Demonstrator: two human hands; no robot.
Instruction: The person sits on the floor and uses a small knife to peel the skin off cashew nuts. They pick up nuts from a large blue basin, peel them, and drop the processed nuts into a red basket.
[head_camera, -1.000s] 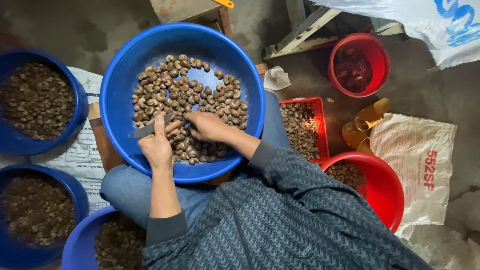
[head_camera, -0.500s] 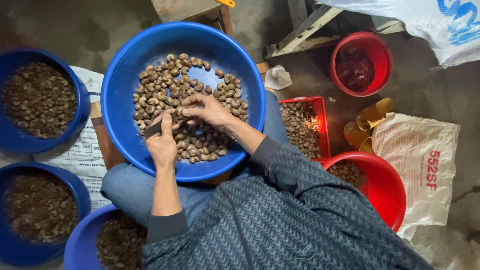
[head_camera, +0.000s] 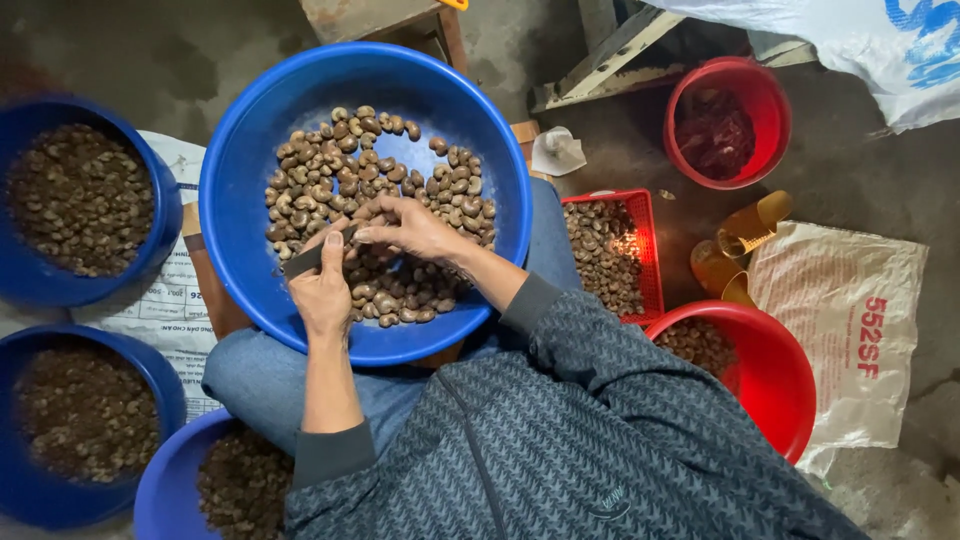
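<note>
A big blue basin rests on my lap, filled with brown nuts in their shells. My left hand is over the basin's near side and grips a small dark flat blade. My right hand meets it from the right. Its fingertips are pinched on a nut right at the blade's end. Both hands hover just above the heap of nuts.
Two blue tubs of dark pieces stand at the left on printed paper, a third by my knee. On the right are a red crate of nuts, two red buckets, yellow sandals and a white sack.
Both hands have drawn together at the basin's middle. The right hand lifted off the heap and now holds a nut against the blade.
</note>
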